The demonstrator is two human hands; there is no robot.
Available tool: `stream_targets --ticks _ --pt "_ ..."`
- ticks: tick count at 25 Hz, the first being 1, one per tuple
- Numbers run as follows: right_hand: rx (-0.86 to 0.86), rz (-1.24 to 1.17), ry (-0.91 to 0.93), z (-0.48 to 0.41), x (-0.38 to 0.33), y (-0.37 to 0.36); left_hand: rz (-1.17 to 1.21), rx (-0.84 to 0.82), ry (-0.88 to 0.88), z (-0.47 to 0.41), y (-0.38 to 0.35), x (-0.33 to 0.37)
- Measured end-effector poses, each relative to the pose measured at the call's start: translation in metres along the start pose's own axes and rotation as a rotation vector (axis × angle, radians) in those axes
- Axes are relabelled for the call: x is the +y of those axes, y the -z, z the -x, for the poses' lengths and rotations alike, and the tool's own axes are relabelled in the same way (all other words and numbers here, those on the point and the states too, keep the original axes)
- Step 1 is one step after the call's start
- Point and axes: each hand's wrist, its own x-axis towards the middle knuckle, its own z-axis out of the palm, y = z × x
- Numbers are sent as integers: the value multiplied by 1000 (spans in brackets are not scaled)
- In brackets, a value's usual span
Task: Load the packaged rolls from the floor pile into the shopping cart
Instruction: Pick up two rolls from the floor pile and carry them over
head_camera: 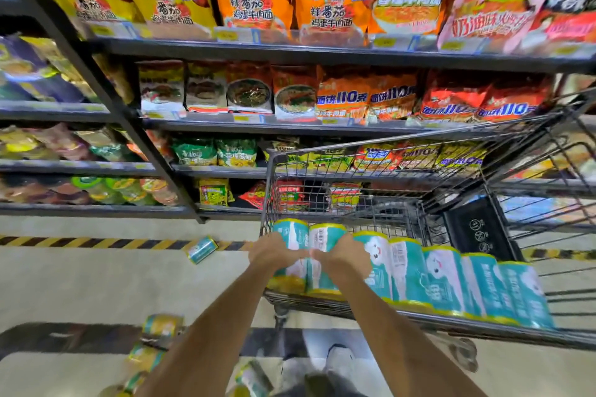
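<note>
Left hand (278, 251): grasps end roll (290, 230), centre frame.
Right hand (343, 257): grasps second roll (327, 235) beside it.
Cart (483, 326): holds both.

Seven packaged rolls (442, 277) are counted in one shopping cart (354, 161). One loose roll (202, 249) is counted apart on the floor; at least four more, blurred, in the floor pile (161, 325). Two hands are shown: left hand (277, 251), right hand (345, 256).

The left hand (274, 251) grips the end roll (290, 229), the right hand (345, 256) the neighbouring roll (326, 234), at the left end of a row of teal packaged rolls (451, 277) upright in the wire shopping cart (354, 151). Loose rolls (161, 325) lie on the floor (64, 284), lower left.
</note>
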Motion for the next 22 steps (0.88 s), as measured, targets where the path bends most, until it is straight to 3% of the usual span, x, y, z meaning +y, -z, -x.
stream_targets --ticks 3,7,12,16,22 --pt "43 144 80 4 1 0 -56 3 -68 -2 -7 -6" --pt "87 574 277 5 -4 18 -167 69 -148 6 -2 -5" --pt "205 657 544 4 -24 43 -211 306 -209 23 20 -5" --pt "184 672 792 10 -38 48 -162 425 -64 45 37 -20" --pt "201 768 1329 64 -54 33 15 547 293 133 7 -68"
